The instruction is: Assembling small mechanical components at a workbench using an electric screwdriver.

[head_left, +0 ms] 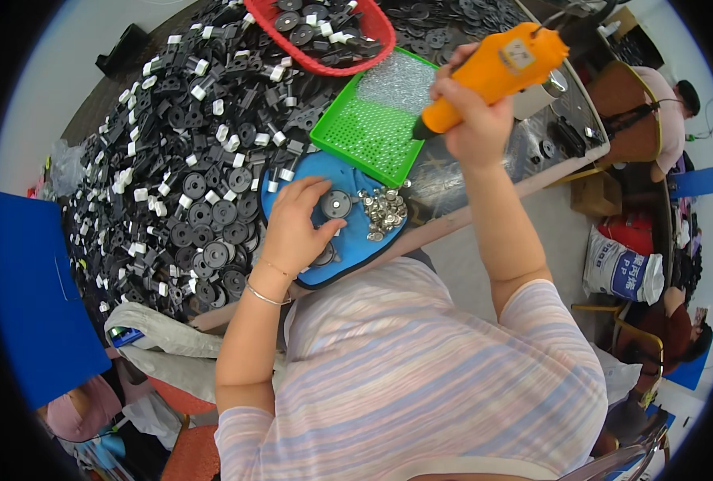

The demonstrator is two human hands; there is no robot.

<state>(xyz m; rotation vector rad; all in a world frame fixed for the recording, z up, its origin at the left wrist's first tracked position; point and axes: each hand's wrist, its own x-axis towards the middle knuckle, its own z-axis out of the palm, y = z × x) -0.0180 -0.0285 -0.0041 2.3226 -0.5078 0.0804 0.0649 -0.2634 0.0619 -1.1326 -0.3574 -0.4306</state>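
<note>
My right hand (478, 112) is wrapped round an orange electric screwdriver (501, 68) with a black nose, raised over the right edge of a green perforated tray (356, 136). Small silvery screws (396, 80) fill the tray's far part. On a blue mat (344, 252), the thumb and fingers of my left hand (294, 216) close round a dark round wheel (336, 204) with a metal centre. Beside that wheel lies a pile of small shiny metal caps (384, 210). Another grey wheel part (323, 255) rests partly hidden near my left wrist.
A large heap of black and white plastic parts (204, 120) covers the table's left side. A red basket (324, 68) with more parts stands at the back. Black flat parts (437, 28) lie behind the tray. Other people (669, 120) sit at the right.
</note>
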